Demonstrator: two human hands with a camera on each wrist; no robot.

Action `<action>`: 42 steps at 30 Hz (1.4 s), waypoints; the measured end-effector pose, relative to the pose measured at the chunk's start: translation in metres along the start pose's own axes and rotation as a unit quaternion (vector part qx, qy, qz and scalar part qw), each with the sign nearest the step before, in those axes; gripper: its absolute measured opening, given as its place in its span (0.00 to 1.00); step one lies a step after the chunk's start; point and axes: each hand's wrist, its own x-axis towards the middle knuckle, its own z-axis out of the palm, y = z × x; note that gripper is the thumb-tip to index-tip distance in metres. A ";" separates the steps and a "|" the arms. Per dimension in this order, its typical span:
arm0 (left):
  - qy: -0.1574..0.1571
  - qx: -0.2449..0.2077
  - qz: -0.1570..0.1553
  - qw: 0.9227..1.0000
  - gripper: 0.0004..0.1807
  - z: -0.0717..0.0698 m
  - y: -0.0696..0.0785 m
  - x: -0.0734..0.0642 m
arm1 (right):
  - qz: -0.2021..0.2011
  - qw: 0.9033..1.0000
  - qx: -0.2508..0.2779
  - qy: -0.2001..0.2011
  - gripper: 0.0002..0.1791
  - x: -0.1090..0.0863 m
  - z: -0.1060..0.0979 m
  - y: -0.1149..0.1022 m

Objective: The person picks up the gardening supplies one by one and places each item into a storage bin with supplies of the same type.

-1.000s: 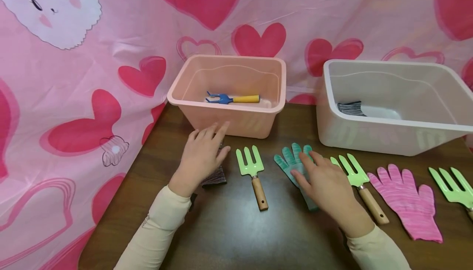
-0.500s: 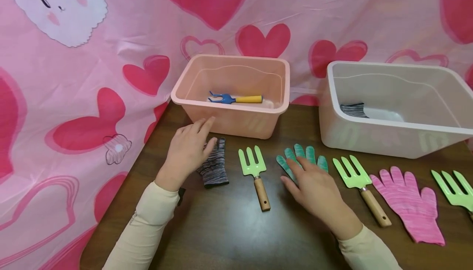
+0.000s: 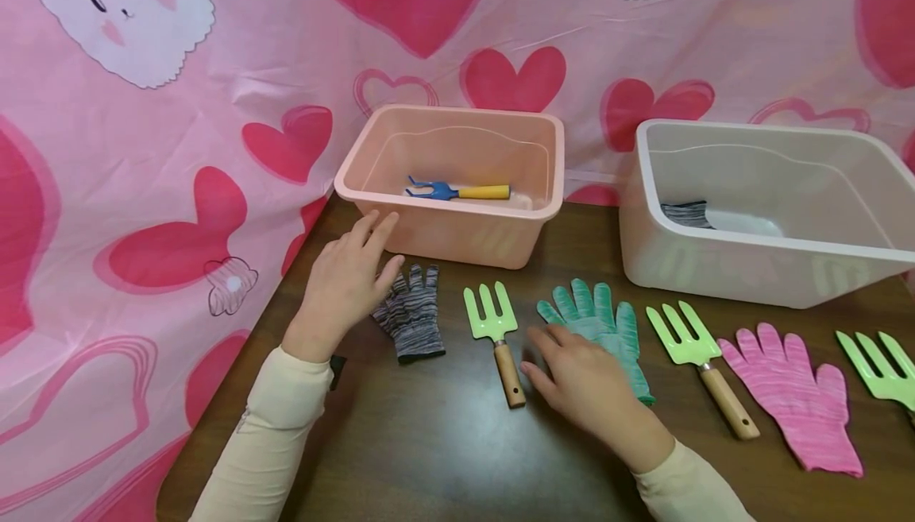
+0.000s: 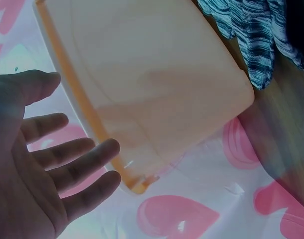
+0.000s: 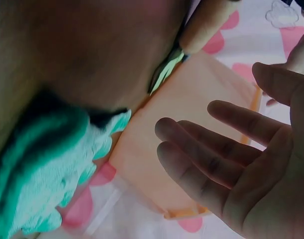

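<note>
My left hand [image 3: 343, 280] hovers with spread fingers before the pink bin [image 3: 450, 232], left of a dark striped glove [image 3: 418, 319]. In the left wrist view the left palm [image 4: 32, 174] faces the bin's side, holding nothing. My right hand [image 3: 582, 383] has relaxed fingers and overlaps the lower left of a green glove [image 3: 608, 323]. Its fingertips point toward the wooden handle of a green hand fork [image 3: 493, 323]. The right wrist view shows that hand's bare palm [image 5: 261, 184], with the green glove [image 5: 57, 174] at left.
Inside the pink bin lies a blue hand cultivator [image 3: 457, 191] with a yellow handle. The white bin [image 3: 758, 268] at right holds a dark striped glove [image 3: 688, 214]. Further right lie a second green fork [image 3: 689, 347], a pink glove [image 3: 793, 395] and a third fork [image 3: 882, 367].
Both hands have drifted left. The left hand has uncovered most of the dark striped glove, and the right has slid off much of the green glove. The gloves and forks stay in place.
</note>
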 end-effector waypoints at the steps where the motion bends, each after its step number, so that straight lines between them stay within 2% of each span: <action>1: 0.000 -0.002 -0.001 1.000 0.36 0.000 -0.002 0.000 | -0.002 1.000 0.000 -0.002 0.24 0.000 0.001 -0.001; 9: 0.008 -0.008 0.002 1.000 0.40 -0.003 -0.017 0.004 | -0.007 0.999 -0.001 -0.037 0.26 0.003 0.007 -0.008; 16: -0.031 -0.007 0.003 0.999 0.49 -0.004 -0.031 0.011 | -0.006 0.999 0.001 -0.043 0.26 0.003 0.010 -0.012; 22: -0.039 -0.010 0.001 0.999 0.50 -0.003 -0.043 0.019 | -0.004 0.999 -0.001 -0.043 0.25 0.005 0.012 -0.015; 29: -0.061 -0.029 -0.021 0.998 0.54 -0.005 -0.057 0.034 | 0.010 0.997 -0.004 -0.071 0.25 0.006 0.015 -0.019; 35: -0.069 -0.040 -0.022 0.997 0.55 -0.004 -0.068 0.043 | 0.005 0.997 -0.009 -0.073 0.24 0.005 0.020 -0.018; 42: -0.094 -0.058 -0.037 0.993 0.56 -0.006 -0.075 0.050 | 0.008 0.998 -0.009 -0.068 0.28 0.004 0.024 -0.019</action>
